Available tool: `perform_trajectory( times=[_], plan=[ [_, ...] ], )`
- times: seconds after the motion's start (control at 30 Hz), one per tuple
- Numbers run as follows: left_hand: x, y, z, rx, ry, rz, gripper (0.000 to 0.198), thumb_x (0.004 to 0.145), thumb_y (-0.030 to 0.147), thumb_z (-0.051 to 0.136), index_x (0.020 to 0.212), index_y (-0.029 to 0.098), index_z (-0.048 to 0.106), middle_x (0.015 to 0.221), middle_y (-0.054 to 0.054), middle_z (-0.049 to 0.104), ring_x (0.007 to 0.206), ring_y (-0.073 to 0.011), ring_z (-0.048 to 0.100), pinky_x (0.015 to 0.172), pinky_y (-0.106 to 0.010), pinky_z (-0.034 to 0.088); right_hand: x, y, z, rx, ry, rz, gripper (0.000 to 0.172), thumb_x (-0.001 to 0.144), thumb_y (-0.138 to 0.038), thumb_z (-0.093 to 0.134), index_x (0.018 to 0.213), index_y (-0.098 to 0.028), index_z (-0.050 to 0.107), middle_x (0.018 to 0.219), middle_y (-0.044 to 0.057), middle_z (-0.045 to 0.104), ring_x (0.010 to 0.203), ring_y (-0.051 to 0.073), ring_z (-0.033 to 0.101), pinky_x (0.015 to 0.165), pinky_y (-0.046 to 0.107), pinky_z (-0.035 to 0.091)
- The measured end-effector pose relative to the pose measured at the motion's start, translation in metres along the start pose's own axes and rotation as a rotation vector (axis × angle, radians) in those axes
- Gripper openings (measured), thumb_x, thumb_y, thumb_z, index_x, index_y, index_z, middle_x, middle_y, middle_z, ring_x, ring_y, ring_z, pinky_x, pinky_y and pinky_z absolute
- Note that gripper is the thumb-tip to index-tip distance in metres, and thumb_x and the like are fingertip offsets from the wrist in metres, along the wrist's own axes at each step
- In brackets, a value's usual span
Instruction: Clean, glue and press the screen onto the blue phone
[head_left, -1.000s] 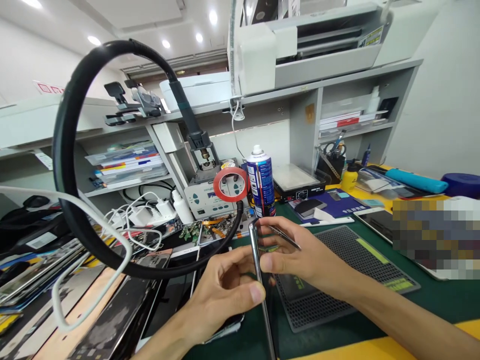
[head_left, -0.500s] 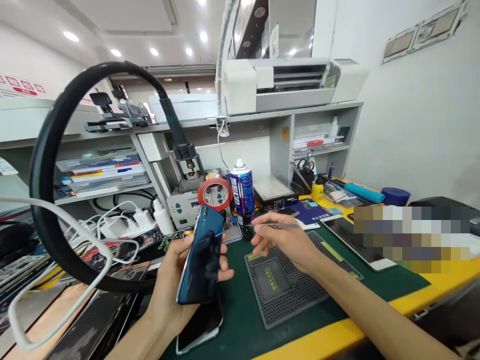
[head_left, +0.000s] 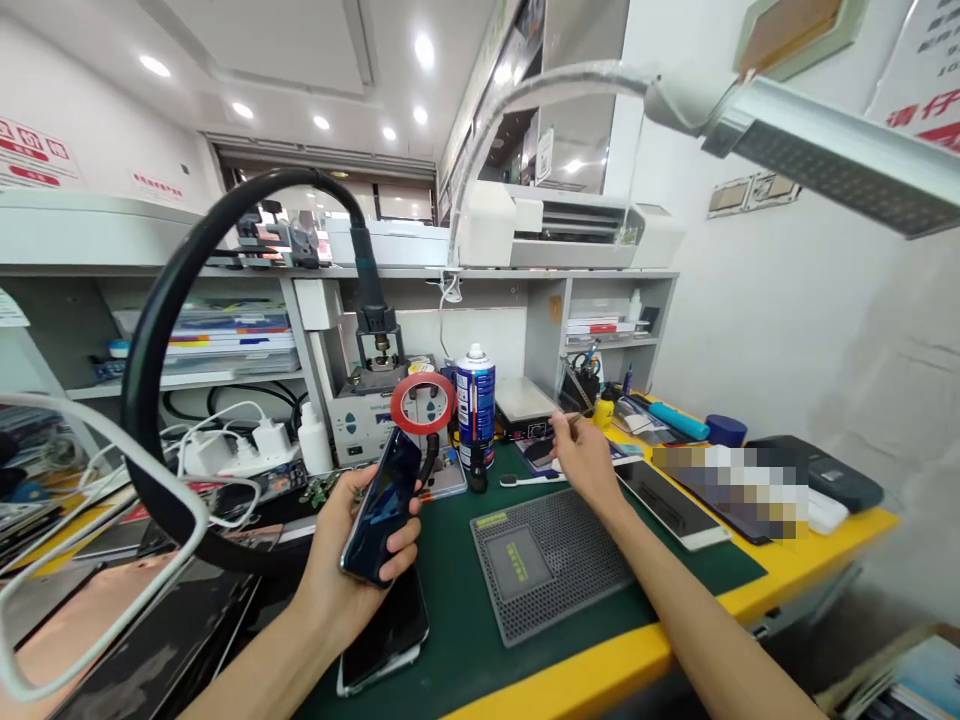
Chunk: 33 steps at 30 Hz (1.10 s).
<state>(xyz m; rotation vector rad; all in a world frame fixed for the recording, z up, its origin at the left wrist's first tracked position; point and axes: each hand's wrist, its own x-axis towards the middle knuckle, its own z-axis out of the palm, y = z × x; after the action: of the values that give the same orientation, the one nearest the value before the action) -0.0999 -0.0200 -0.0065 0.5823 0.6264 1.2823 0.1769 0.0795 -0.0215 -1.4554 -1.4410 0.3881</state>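
Note:
My left hand [head_left: 341, 550] is wrapped round a dark blue, glossy smartphone [head_left: 381, 510], held tilted above the bench with the thumb along its left edge and fingers round the right. Below it, another black phone [head_left: 382, 630] lies on the green mat [head_left: 465, 640]. My right hand [head_left: 586, 455] is past the far side of a grey perforated pad [head_left: 555, 560], its fingers bent and pressed together close to a hot plate [head_left: 525, 405]. What the fingertips hold, if anything, I cannot make out. A toothbrush-like brush [head_left: 532, 480] lies just left of this hand.
A blue spray can [head_left: 476, 410] and red tape roll [head_left: 423, 403] stand behind the phone. A thick black hose [head_left: 142, 400] and white cable [head_left: 187, 560] loop on the left. A white-framed tablet [head_left: 671, 505] lies right. A lamp [head_left: 840, 150] hangs overhead.
My right hand has moved away from the phone, toward the hot plate; the thin metal tool it held no longer shows. The left hand has tilted the phone. The view has shifted.

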Motion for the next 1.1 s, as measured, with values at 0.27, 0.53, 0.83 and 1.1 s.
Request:
perform_trajectory(
  times=[0.27,0.53,0.83,1.1],
  plan=[
    [-0.001,-0.001,0.003,0.028,0.026,0.005,0.035,0.089,0.043,0.052,0.089,0.009,0.06,0.074,-0.004,0.053,0.046,-0.0073,0.037,0.032,-0.019,0.029,0.001,0.016,0.014,-0.429,-0.131,-0.014,0.025,0.094,-0.03,0.065,0.113,-0.015,0.063,0.121,0.009,0.062,0.107,0.025,0.061,0.093,0.047,0.05],
    [-0.001,-0.013,0.004,0.265,0.08,0.048,0.036,0.076,0.047,0.077,0.082,0.017,0.058,0.071,0.003,0.055,0.048,-0.0072,0.045,0.04,-0.02,0.036,-0.01,-0.011,0.015,-0.184,-0.233,-0.021,0.032,0.098,-0.036,0.056,0.12,-0.013,0.062,0.127,0.014,0.06,0.117,0.028,0.057,0.097,0.045,0.046],
    [-0.007,-0.031,0.011,0.596,0.106,0.154,0.043,0.084,0.03,0.07,0.124,0.02,0.056,0.123,-0.01,0.066,0.112,-0.024,0.063,0.093,-0.033,0.047,-0.054,-0.05,0.017,0.518,-1.031,0.049,0.062,0.08,-0.068,0.063,0.086,-0.008,0.074,0.081,0.016,0.075,0.061,0.021,0.07,0.044,0.023,0.044],
    [0.012,-0.007,0.033,1.255,0.069,0.463,0.054,0.096,0.056,0.037,0.13,0.017,0.05,0.1,-0.011,0.067,0.076,-0.0222,0.064,0.063,-0.032,0.049,-0.038,-0.035,0.007,0.951,-0.613,0.159,0.03,0.07,-0.04,0.075,0.085,-0.014,0.075,0.08,0.008,0.075,0.07,0.021,0.07,0.061,0.03,0.055]
  ],
)
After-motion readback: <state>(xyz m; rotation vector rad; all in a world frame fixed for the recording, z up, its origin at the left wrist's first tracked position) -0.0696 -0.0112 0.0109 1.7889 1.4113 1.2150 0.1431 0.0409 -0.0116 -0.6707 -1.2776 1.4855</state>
